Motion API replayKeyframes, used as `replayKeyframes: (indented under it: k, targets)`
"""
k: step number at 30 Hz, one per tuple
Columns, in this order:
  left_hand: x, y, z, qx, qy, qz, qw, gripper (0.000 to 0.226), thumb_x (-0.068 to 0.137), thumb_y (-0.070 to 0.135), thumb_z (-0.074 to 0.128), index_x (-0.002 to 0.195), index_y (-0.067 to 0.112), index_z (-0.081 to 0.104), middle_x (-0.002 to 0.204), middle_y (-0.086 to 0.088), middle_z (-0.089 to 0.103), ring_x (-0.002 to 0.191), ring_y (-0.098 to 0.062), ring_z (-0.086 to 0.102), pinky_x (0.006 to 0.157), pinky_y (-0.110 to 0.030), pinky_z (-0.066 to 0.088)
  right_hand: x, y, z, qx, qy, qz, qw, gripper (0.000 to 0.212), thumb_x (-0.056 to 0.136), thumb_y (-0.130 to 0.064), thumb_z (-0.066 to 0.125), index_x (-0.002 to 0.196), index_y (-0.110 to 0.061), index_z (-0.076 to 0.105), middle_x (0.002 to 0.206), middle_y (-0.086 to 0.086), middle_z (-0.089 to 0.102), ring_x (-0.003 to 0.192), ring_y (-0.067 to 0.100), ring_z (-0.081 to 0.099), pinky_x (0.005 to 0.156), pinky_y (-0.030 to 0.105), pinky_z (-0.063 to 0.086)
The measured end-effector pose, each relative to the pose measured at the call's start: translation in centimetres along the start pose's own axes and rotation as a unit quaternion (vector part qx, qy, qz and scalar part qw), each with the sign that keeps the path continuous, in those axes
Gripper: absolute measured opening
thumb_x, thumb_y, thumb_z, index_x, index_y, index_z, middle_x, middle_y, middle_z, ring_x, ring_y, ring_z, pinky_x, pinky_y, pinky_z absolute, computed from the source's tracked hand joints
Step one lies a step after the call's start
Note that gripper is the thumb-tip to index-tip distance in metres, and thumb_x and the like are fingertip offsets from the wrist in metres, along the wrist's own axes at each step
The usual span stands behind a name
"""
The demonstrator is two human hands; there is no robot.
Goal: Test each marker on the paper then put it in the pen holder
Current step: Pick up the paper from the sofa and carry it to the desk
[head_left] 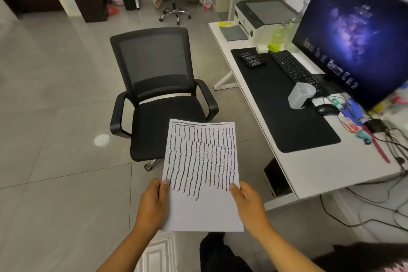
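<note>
I hold a white sheet of paper (202, 174) covered in rows of black wavy test lines, out in front of me above the floor. My left hand (153, 200) grips its left edge and my right hand (248, 202) grips its right edge, thumbs on top. Several black markers (251, 59) lie in a pile at the far end of the black desk mat (284, 117). A translucent grey pen holder (301, 94) stands on the mat beside the keyboard; it looks empty.
A black mesh office chair (159, 93) stands between me and the white desk (320, 170). On the desk are a keyboard (294, 69), mouse (326, 109), monitor (357, 37), printer (262, 19), a green bottle and tangled cables at the right.
</note>
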State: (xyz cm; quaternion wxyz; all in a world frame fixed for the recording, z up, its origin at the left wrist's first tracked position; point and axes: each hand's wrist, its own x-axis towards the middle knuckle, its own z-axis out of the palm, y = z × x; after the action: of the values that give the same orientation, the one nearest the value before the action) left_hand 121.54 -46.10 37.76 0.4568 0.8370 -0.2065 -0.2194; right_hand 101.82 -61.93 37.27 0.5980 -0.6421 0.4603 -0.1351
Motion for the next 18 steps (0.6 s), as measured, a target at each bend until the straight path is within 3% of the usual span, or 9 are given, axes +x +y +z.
replayKeyframes:
  k: [2, 5, 8, 11, 13, 18]
  targets:
    - [3.7, 1.8, 1.3, 0.009, -0.001, 0.000, 1.000, 0.030, 0.098, 0.030, 0.045, 0.072, 0.015, 0.050, 0.065, 0.000, 0.060, 0.060, 0.000, 0.058, 0.046, -0.013, 0.040, 3.8, -1.6, -1.2, -0.003, -0.006, 0.000, 1.000, 0.031, 0.104, -0.025, 0.053, 0.096, 0.004, 0.061, 0.091, 0.012, 0.073, 0.083, 0.024, 0.071, 0.071, 0.038, 0.057]
    - [8.6, 4.6, 3.1, 0.013, -0.010, 0.001, 1.000, 0.027, 0.097, 0.030, 0.046, 0.076, 0.014, 0.054, 0.070, 0.001, 0.062, 0.065, -0.007, 0.061, 0.054, -0.016, 0.044, 8.6, -4.2, -3.0, -0.007, -0.003, -0.003, 1.000, 0.032, 0.104, -0.024, 0.053, 0.092, 0.005, 0.060, 0.081, 0.010, 0.070, 0.064, 0.005, 0.060, 0.057, 0.019, 0.047]
    - [13.2, 7.1, 4.7, 0.014, -0.019, 0.018, 1.000, 0.027, 0.097, 0.027, 0.048, 0.076, 0.011, 0.052, 0.069, -0.004, 0.060, 0.063, -0.011, 0.057, 0.055, -0.018, 0.045, 12.8, -6.3, -4.4, 0.009, 0.009, -0.001, 1.000, 0.034, 0.104, -0.022, 0.054, 0.086, 0.006, 0.056, 0.074, 0.015, 0.063, 0.063, 0.011, 0.052, 0.056, 0.022, 0.040]
    - [17.3, 9.5, 6.1, 0.019, -0.029, 0.030, 0.999, 0.027, 0.097, 0.029, 0.048, 0.076, 0.013, 0.052, 0.069, -0.004, 0.058, 0.062, -0.012, 0.056, 0.056, -0.020, 0.043, 16.2, -8.0, -5.8, 0.005, 0.027, 0.006, 1.000, 0.031, 0.103, -0.019, 0.055, 0.074, -0.008, 0.053, 0.060, -0.010, 0.060, 0.053, -0.002, 0.050, 0.050, 0.013, 0.038]
    - [20.0, 10.8, 7.1, 0.026, -0.044, 0.036, 0.998, 0.027, 0.097, 0.031, 0.048, 0.077, 0.014, 0.053, 0.068, -0.002, 0.058, 0.062, -0.012, 0.057, 0.056, -0.022, 0.044, 18.4, -8.9, -6.6, -0.003, 0.040, 0.005, 0.999, 0.028, 0.103, -0.021, 0.055, 0.077, -0.013, 0.056, 0.065, -0.013, 0.064, 0.056, -0.003, 0.056, 0.052, 0.013, 0.042]
    - [27.6, 13.6, 10.3, 0.023, -0.093, 0.054, 0.994, 0.027, 0.097, 0.036, 0.046, 0.079, 0.017, 0.054, 0.071, -0.002, 0.061, 0.065, -0.011, 0.060, 0.055, -0.027, 0.048, 24.5, -10.5, -8.1, 0.004, 0.062, 0.025, 0.998, 0.021, 0.104, -0.028, 0.052, 0.103, -0.011, 0.064, 0.100, -0.005, 0.074, 0.088, 0.009, 0.073, 0.073, 0.030, 0.062]
